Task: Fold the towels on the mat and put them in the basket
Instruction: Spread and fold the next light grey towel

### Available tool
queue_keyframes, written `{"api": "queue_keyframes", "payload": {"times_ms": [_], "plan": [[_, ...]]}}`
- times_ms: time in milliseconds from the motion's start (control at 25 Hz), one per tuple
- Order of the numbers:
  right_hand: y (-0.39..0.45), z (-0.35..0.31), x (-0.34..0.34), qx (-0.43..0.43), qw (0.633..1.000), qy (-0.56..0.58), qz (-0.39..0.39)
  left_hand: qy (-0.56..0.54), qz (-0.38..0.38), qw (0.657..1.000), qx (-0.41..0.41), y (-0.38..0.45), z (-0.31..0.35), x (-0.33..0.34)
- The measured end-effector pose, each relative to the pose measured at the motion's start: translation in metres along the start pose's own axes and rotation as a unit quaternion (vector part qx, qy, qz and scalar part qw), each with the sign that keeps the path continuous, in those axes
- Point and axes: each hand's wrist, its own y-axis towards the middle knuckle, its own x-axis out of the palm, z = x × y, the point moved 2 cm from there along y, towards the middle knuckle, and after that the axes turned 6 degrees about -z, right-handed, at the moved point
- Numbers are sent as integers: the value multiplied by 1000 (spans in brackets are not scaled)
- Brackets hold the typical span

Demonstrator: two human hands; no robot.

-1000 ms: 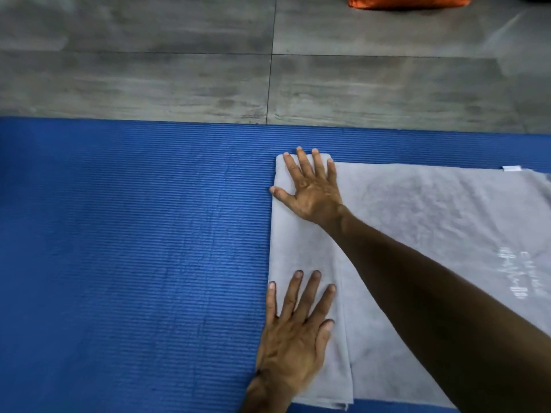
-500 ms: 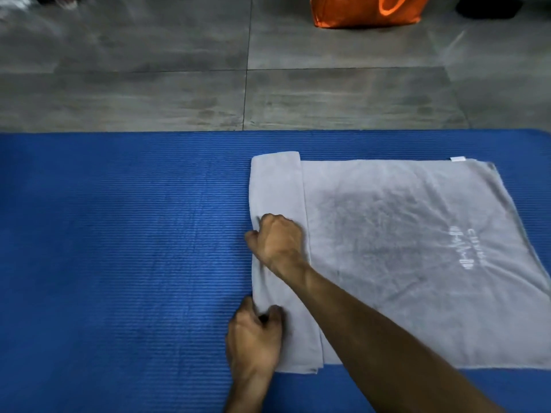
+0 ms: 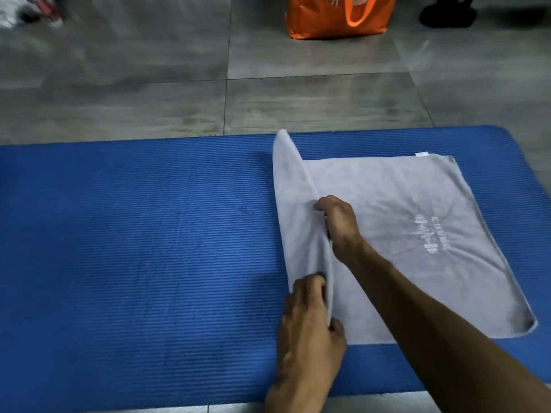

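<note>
Left hand (image 3: 307,326): pinches the grey towel (image 3: 402,234)'s raised folded edge, nearest.
Right hand (image 3: 338,222): fingers curled round the same edge, farther along.
Towel: right half of blue mat (image 3: 134,234).
Beyond: tiled floor (image 3: 149,84), orange bag (image 3: 337,16).

light: kinda dim, flat indoor, soft shadows
blur: top-left floor (image 3: 119,70) smeared
edges: wide-angle bend on mat (image 3: 119,248)

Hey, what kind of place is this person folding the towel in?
Probably an indoor room at home or a gym corner, though that is a guess. A ribbed blue mat lies on a grey tiled floor, with an orange bag standing on the tiles beyond it.
</note>
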Motion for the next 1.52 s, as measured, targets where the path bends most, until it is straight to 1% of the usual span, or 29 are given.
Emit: {"api": "queue_keyframes", "payload": {"times_ms": [80, 120, 160, 200, 240, 280, 320, 360, 400, 480, 520, 600, 680, 720, 800, 840, 920, 1040, 1080, 1200, 1320, 1360, 1480, 1520], "plan": [[6, 3, -22, 32, 999, -4, 37, -39, -35, 997, 64, 4, 14, 19], [9, 6, -33, 62, 997, -4, 44, -65, -55, 993, 76, 5, 16, 27], [11, 10, -43, 98, 994, -1, 41, -81, -60, 993, 65, 6, 13, 32], [10, 15, -54, 135, 990, 1, 26, -84, -39, 995, 31, 8, 2, 38], [8, 21, -64, 168, 986, 4, 2, -82, -1, 996, -16, 10, -13, 41], [2, 26, -72, 191, 981, -4, -22, -86, 33, 993, -73, 11, -29, 42], [-8, 31, -79, 208, 977, -29, -45, -104, 46, 986, -126, 12, -42, 44], [-19, 38, -85, 218, 971, -68, -68, -128, 42, 978, -160, 12, -53, 45], [-32, 44, -89, 225, 965, -105, -90, -145, 26, 973, -176, 13, -58, 47], [-56, 59, -93, 238, 954, -131, -129, -157, -7, 969, -193, 16, -62, 50], [-65, 67, -92, 246, 951, -114, -146, -171, -15, 964, -203, 18, -61, 50], [-80, 79, -87, 247, 954, -30, -166, -213, -6, 952, -218, 19, -61, 50], [-89, 90, -86, 250, 956, 32, -150, -228, 6, 944, -240, 18, -57, 47], [-93, 94, -85, 254, 954, 57, -145, -253, 11, 934, -252, 17, -56, 45], [-101, 99, -82, 260, 948, 110, -145, -349, 4, 900, -263, 19, -54, 42], [-104, 101, -82, 258, 948, 120, -142, -382, -10, 885, -265, 20, -54, 41], [-106, 103, -81, 238, 959, 99, -115, -404, -35, 874, -269, 24, -55, 40], [-111, 101, -74, 175, 980, 2, -92, -406, -37, 875, -262, 23, -59, 38], [-114, 100, -70, 165, 982, -15, -92, -406, -33, 874, -263, 22, -62, 38], [-128, 98, -51, 151, 985, -14, -82, -406, -39, 877, -253, 22, -69, 38], [-135, 103, -38, 139, 987, -73, -40, -369, 2, 898, -240, 22, -85, 29], [-138, 107, -34, 143, 983, -101, -50, -346, 22, 907, -238, 22, -96, 23], [-150, 117, -23, 187, 956, -188, -125, -266, 83, 936, -214, 25, -131, -6], [-152, 119, -20, 169, 950, -223, -142, -235, 101, 945, -202, 28, -142, -19]]}}
